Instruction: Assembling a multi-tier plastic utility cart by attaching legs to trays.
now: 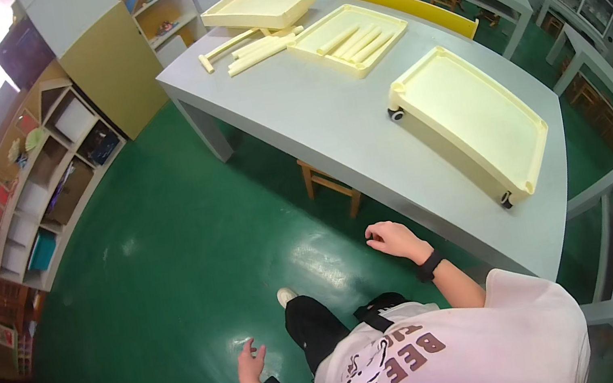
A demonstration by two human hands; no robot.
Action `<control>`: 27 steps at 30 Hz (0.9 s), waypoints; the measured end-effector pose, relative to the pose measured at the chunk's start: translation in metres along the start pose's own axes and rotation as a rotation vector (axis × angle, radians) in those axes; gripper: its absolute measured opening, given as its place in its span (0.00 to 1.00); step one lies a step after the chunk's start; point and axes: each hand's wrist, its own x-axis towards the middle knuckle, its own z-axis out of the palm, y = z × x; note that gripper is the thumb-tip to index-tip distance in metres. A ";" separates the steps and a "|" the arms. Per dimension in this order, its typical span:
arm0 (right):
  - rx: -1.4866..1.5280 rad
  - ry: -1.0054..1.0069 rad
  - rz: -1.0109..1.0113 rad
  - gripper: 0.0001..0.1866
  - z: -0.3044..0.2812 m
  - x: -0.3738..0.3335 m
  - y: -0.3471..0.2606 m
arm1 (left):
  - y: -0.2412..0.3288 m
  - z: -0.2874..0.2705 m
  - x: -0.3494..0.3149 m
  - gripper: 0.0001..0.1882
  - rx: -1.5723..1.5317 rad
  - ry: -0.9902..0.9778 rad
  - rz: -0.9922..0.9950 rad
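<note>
Head view, one: left unit of two fisheye cameras worn side by side on your head. Facing: downward and ahead; upright, unmirrored. Closest: your pale shirt [506,345], lower edge; just beyond, your left hand [250,367] and right hand [397,240]. Mid-range: grey table [328,101]. Farthest: white shelving [166,21], upper edge. Straight edges bow rimward.

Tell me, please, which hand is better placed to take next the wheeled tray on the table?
Probably the right hand: it looks empty and is near the edge of the table, closer to the wheeled tray. The left hand is out over the floor, farther away.
</note>
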 end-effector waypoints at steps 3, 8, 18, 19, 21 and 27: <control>0.015 0.021 0.051 0.08 -0.022 0.055 -0.014 | -0.004 -0.024 0.074 0.25 0.115 -0.052 0.043; -0.143 0.228 0.162 0.10 -0.100 0.143 -0.027 | 0.019 -0.067 0.218 0.23 0.159 -0.052 0.169; 0.056 0.634 0.343 0.10 -0.178 0.218 -0.024 | 0.232 -0.097 0.434 0.22 0.415 -0.087 0.681; 0.013 0.632 0.343 0.10 -0.184 0.234 -0.018 | 0.254 -0.090 0.449 0.22 0.381 -0.123 0.728; -0.021 0.660 0.342 0.10 -0.210 0.273 -0.001 | 0.296 -0.064 0.471 0.22 0.335 -0.245 0.790; 0.305 1.000 0.111 0.08 -0.273 0.404 0.022 | 0.403 -0.076 0.492 0.22 0.347 -0.392 0.994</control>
